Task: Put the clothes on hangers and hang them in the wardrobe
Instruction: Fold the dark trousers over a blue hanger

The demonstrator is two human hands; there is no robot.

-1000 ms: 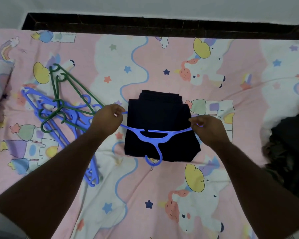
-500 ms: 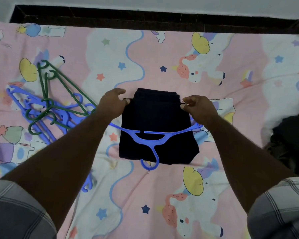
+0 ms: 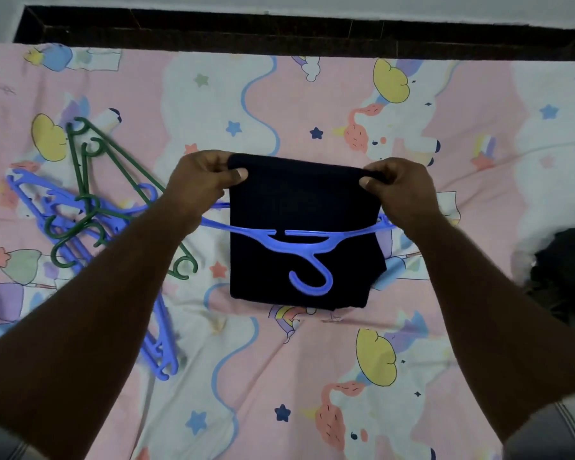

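Both hands pinch the far edge of the folded cloth: left hand (image 3: 202,180) at one corner, right hand (image 3: 399,190) at the other. Cloth (image 3: 299,207) lies mid-bed under the blue hanger (image 3: 299,242), whose ends the wrists hide. Spare hangers (image 3: 80,210) lie left; a dark heap (image 3: 565,273), perhaps clothes, is cut off right.

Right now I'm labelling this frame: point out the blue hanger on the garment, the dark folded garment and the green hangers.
blue hanger (image 3: 307,252): head view, neck above hook.
dark folded garment (image 3: 299,197): head view, upper middle.
green hangers (image 3: 80,214): head view, crossing arms.
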